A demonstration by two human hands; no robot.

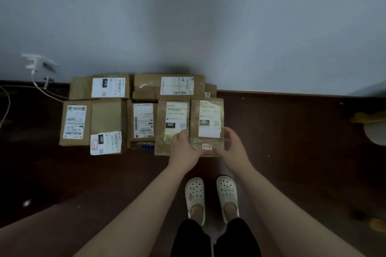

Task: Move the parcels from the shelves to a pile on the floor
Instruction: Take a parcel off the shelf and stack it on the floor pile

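Observation:
Several brown cardboard parcels with white shipping labels lie in a group on the dark floor against the wall. The rightmost front parcel (206,123) carries a small red-edged sticker at its near edge. My left hand (183,146) grips its left near side and my right hand (231,144) grips its right near side. Directly to its left lies another taped parcel (172,125), touching it. Further left are a labelled box (143,121) and a wide box (94,125). Two more boxes (169,86) (100,87) sit behind, against the wall.
My feet in white clogs (211,196) stand just in front of the parcels. A white plug and cable (35,67) hang at the wall on the left. A yellow and pale object (373,127) sits at the right edge. Dark floor (292,142) stretches to the right.

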